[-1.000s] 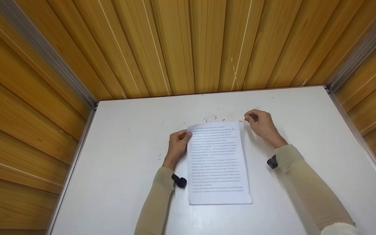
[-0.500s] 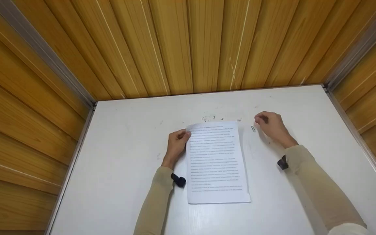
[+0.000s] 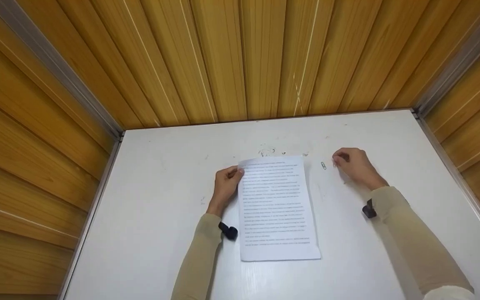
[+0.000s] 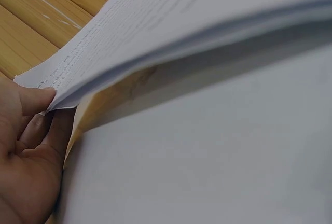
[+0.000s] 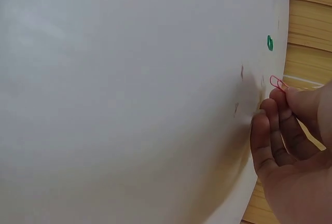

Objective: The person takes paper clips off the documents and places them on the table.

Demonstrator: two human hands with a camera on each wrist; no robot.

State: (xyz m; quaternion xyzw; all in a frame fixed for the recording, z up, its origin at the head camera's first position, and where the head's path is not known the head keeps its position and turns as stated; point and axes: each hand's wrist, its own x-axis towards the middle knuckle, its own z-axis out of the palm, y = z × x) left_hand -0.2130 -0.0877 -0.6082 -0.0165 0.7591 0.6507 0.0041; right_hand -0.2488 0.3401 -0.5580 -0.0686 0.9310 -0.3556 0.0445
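Note:
A stack of printed paper sheets point(image 3: 273, 208) stands out in the middle of the head view. My left hand point(image 3: 226, 185) pinches its upper left edge, thumb on top and fingers beneath; in the left wrist view the sheets point(image 4: 140, 32) are lifted off the table at that side. To the right of the stack, my right hand point(image 3: 353, 164) pinches a small red paper clip point(image 5: 278, 82) between thumb and fingertip, its loop sticking out. A green paper clip point(image 3: 323, 166) lies on the table between the stack and my right hand.
The white table point(image 3: 161, 187) runs back to a yellow wood-panelled wall point(image 3: 261, 62), with similar panels on both sides. Dark marks point(image 3: 267, 151) spot the tabletop behind the paper. Each wrist wears a small black camera, like the one on the right wrist point(image 3: 369, 209).
My right hand has moved right, away from the paper's top right corner, with the red paper clip. The green paper clip has come into view. My left hand stays on the sheets.

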